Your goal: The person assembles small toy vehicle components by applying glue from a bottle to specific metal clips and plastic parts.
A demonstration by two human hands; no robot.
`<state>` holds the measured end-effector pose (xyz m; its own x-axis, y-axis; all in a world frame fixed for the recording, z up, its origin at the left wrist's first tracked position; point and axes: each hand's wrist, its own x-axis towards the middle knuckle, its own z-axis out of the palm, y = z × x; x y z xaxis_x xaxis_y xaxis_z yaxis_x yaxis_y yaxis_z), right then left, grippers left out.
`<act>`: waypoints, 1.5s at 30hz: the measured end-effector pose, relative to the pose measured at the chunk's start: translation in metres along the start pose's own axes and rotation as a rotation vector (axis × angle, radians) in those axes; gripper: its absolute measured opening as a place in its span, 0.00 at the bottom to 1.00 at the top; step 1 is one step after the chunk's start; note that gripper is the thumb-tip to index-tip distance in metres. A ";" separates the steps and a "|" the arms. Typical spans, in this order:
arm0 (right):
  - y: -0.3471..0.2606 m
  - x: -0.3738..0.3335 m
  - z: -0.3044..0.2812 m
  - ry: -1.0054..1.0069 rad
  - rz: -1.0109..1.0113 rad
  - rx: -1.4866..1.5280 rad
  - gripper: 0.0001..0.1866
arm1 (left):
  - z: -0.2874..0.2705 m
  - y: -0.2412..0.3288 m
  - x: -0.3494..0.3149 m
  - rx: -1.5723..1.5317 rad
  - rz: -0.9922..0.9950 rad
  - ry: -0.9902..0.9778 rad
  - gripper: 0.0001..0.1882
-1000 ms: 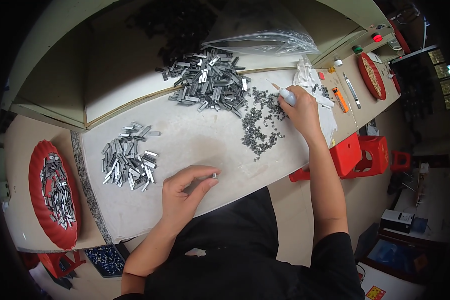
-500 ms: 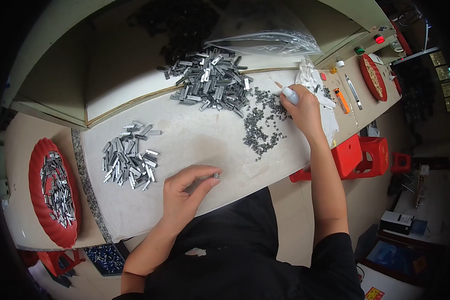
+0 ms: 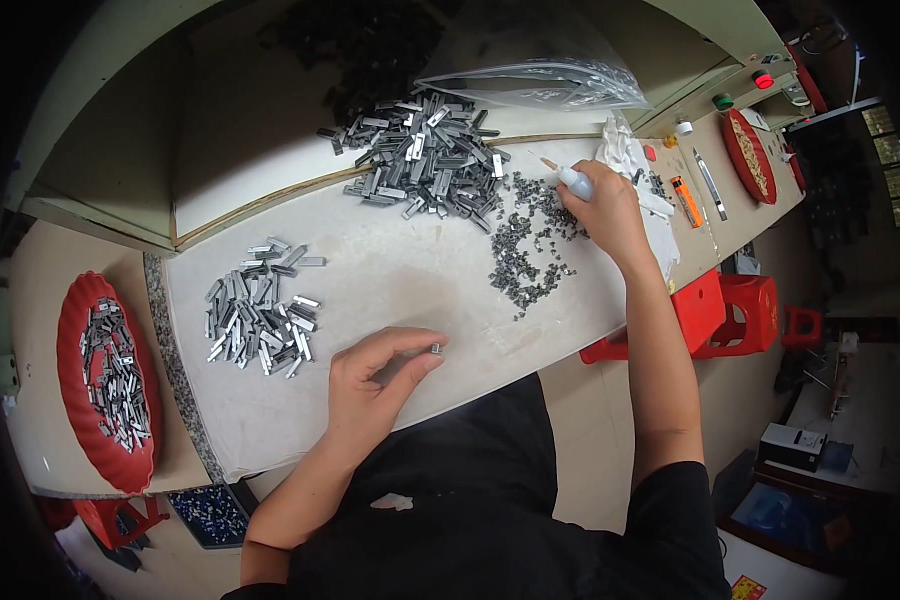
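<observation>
1. Left hand [image 3: 375, 380]: thumb and forefinger pinch a small metal piece [image 3: 436, 349] at their tips.
2. Right hand [image 3: 608, 212]: fingers curl around a needle-tipped bottle [image 3: 576, 183]; small grey parts [image 3: 515, 268] lie to its left.

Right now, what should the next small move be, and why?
Probably swing the white bottle toward the small metal piece: the left hand pinches that piece, while the right hand holds the bottle well apart from it, near the loose small parts.
</observation>
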<state>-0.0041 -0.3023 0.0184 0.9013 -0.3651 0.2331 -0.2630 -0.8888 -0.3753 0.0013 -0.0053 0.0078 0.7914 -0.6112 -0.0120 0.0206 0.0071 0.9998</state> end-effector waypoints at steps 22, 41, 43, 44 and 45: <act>-0.105 -0.082 0.007 -0.377 -0.199 0.827 0.07 | -0.002 -0.006 0.002 0.081 0.086 0.015 0.10; -0.109 -0.081 0.006 -0.404 -0.206 0.737 0.10 | 0.003 -0.013 0.000 0.144 0.141 0.098 0.09; -0.112 -0.079 0.003 -0.408 -0.248 0.674 0.11 | 0.002 -0.011 0.000 0.202 0.159 0.089 0.09; -0.113 -0.078 0.002 -0.407 -0.249 0.674 0.11 | 0.002 -0.010 0.000 0.203 0.160 0.089 0.09; -0.114 -0.077 0.000 -0.426 -0.252 0.655 0.11 | 0.002 -0.008 0.000 0.221 0.151 0.079 0.09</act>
<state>-0.0434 -0.1727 0.0435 0.9946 0.0775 0.0690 0.1000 -0.5399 -0.8358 0.0002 -0.0067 0.0000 0.8209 -0.5524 0.1451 -0.2284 -0.0845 0.9699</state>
